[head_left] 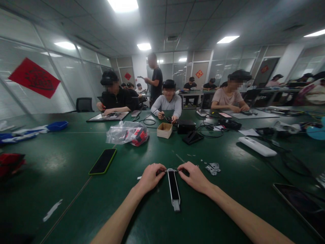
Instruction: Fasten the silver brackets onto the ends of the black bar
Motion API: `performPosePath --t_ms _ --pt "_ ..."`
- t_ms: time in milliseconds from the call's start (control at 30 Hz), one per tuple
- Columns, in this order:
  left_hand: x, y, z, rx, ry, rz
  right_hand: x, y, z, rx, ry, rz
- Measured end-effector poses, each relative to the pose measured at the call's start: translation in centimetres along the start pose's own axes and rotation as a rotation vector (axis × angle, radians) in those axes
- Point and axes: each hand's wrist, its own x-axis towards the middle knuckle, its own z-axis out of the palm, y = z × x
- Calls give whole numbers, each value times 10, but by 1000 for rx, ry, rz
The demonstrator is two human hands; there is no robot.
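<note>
A long, narrow device (173, 186) with a black face and a white rim lies on the green table (142, 220) in front of me, its grey-white end toward me. At its far end, my left hand (151, 177) is closed in a pinch on the left side. Opposite it, my right hand (194, 177) pinches at the right side of that same end. Something small and thin shows at both sets of fingertips, too small to name. Right of my right hand lie grey metal brackets (213, 168) with a few tiny parts close by.
A phone in a green case (103, 162) lies left, a bagged red item (138, 135) beyond it. Past my hands stands a small open box (164, 130). A white casing (257, 146), cables and a dark tablet-like device (302, 203) are right. Co-workers sit across the table.
</note>
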Motion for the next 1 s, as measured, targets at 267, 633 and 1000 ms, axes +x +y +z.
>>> performPosePath --t_ms 267,633,1000 --pt "0 2 -1 36 -22 -20 2 1 2 31 27 -8" --pt "0 1 0 38 1 -2 1 3 2 40 9 9" --pt "0 0 1 38 -8 3 3 2 2 6 0 -51"
